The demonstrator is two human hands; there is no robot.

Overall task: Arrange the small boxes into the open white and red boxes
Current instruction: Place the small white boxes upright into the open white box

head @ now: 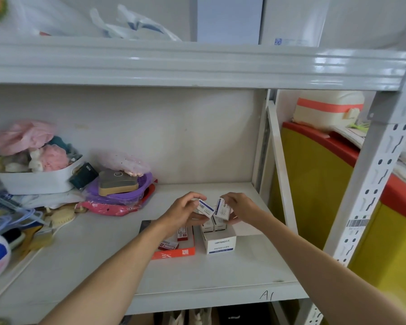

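Both hands, left [185,211] and right [240,207], each grip small boxes above white shelf [220,277].

The white shelf [220,273] carries an open red box [174,252] and an open white box [220,245] side by side, with a white basket [35,181] and purple tub [120,195] at far left.

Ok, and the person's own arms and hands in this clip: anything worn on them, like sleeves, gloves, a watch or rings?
Both forearms enter from the bottom edge and are bare as far as the frame shows: no sleeve is in view. The left hand and right hand wear no gloves. No watch, bracelet or band shows at either wrist, and no ring can be made out on the visible fingers, though they are small in this wide view.
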